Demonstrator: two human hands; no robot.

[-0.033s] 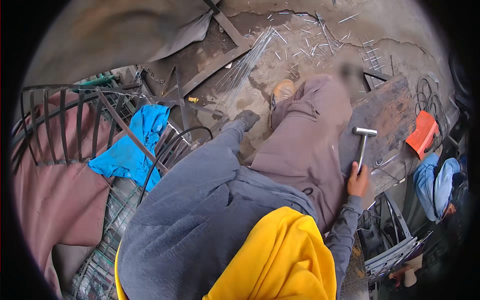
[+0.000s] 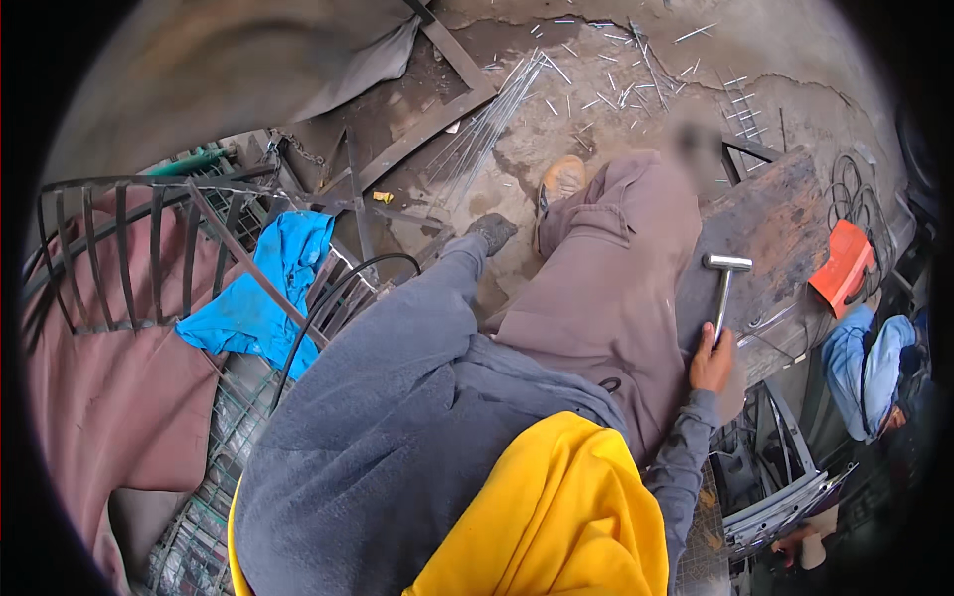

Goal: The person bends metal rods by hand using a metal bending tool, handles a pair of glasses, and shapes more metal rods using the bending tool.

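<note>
My right hand [image 2: 711,363], bare below a grey cuff, is closed around the lower handle of a silver metal hammer [image 2: 723,288]. The hammer points away from me, its T-shaped head over a dark, worn wooden board [image 2: 770,223]. My left hand [image 2: 492,233], in a dark grey glove, is stretched forward beyond my left sleeve, beside my brown-trousered leg [image 2: 581,238]. Its fingers are too small and dark to make out, and nothing is plainly seen in it. A wrench-like metal tool [image 2: 770,318] lies on the board's near side, right of the hammer.
Thin metal rods [image 2: 497,119] and scattered short pieces lie on the floor ahead. A curved barred metal frame [image 2: 124,253] and blue cloth [image 2: 273,288] stand at left. An orange piece [image 2: 843,263] and coiled cable [image 2: 850,189] are at right, near another person's blue sleeve [image 2: 855,368].
</note>
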